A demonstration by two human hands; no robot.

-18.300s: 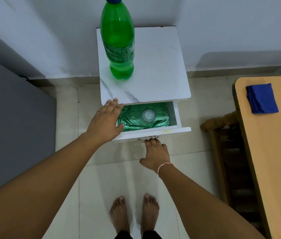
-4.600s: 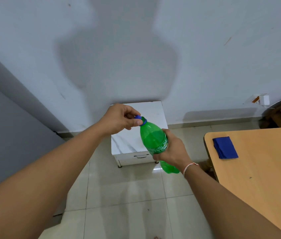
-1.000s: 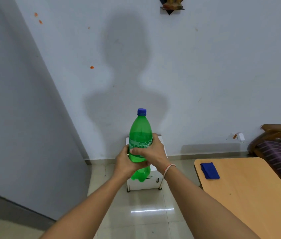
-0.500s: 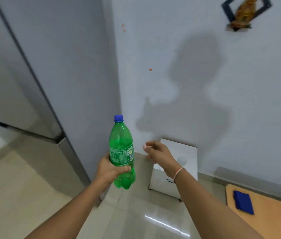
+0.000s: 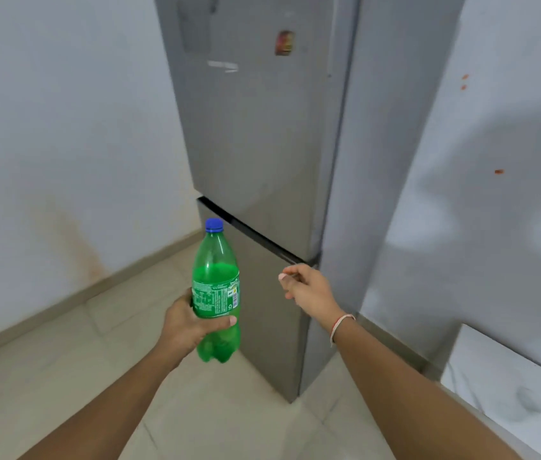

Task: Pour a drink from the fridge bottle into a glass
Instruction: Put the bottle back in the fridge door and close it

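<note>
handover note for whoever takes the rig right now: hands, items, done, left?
Left hand: gripping the green bottle upright, blue cap on, partly full.
Right hand: empty, fingers loosely curled, near the fridge door seam.
Fridge doors shut. No glass in view.
Done: bottle capped.
Left: likely open the fridge and put the bottle back.

Tiled floor (image 5: 73, 376), pale beige, with thin joints running diagonally. A grey two-door fridge (image 5: 262, 161) stands directly on it, in the corner between two white walls, both doors shut. A skirting strip (image 5: 103, 283) runs along the foot of the left wall where it meets the tiles. At lower right, the white marbled top of a small cabinet (image 5: 501, 370) stands against the right wall, near the fridge; its base is out of view.
</note>
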